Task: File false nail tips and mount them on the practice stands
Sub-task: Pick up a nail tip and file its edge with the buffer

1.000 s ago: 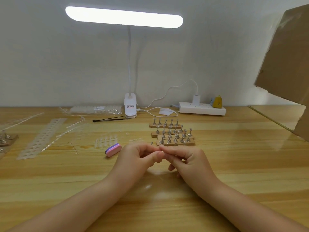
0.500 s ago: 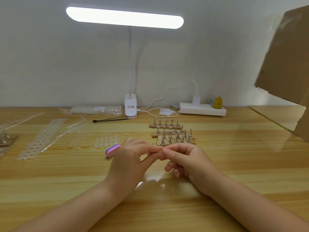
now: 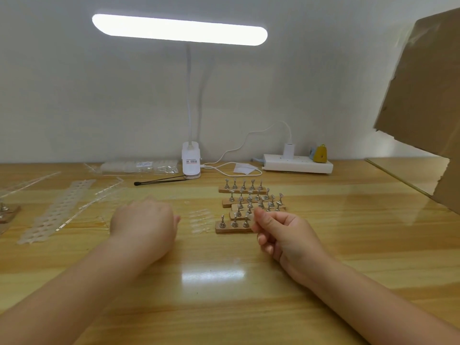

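Head view: your right hand (image 3: pixel 281 235) fingers pinch a clear nail tip (image 3: pixel 249 216) just above the nearest stand (image 3: pixel 232 226); left hand (image 3: pixel 144 224) curled, contents hidden. Seat it squarely, pressing gently.

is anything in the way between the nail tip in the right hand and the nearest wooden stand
Nothing visible. The right hand pinches a clear nail tip right beside the nearest stand, whose metal pegs look bare. The left hand is off to the left, apart from both.
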A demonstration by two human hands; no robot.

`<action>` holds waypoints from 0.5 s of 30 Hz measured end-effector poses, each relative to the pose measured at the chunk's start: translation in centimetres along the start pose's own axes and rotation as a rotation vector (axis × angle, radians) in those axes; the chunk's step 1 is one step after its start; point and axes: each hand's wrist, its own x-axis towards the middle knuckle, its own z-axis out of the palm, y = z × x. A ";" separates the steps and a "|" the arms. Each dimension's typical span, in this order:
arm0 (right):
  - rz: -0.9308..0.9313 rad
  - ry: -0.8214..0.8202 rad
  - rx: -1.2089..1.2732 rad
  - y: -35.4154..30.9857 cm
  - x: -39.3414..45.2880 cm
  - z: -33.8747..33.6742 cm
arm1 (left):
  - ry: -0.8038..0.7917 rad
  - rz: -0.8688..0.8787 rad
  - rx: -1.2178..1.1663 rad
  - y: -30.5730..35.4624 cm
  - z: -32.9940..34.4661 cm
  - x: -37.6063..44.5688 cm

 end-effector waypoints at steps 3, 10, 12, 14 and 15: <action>-0.011 0.049 0.006 0.0 0.1 -0.1 | -0.125 -0.001 -0.064 -0.6 0.4 0.7; -0.046 0.108 0.001 0.0 0.1 -0.4 | -0.144 0.069 -0.109 -0.4 0.2 0.5; -0.047 0.083 0.024 0.1 0.1 -0.2 | -0.070 0.073 -0.137 -0.4 0.3 0.3; -0.044 0.058 0.056 0.2 0.2 -0.1 | 0.112 0.103 -0.249 0.0 0.4 0.0; -0.040 0.048 0.064 0.2 0.2 0.0 | 0.246 0.145 -0.366 0.5 0.4 -0.2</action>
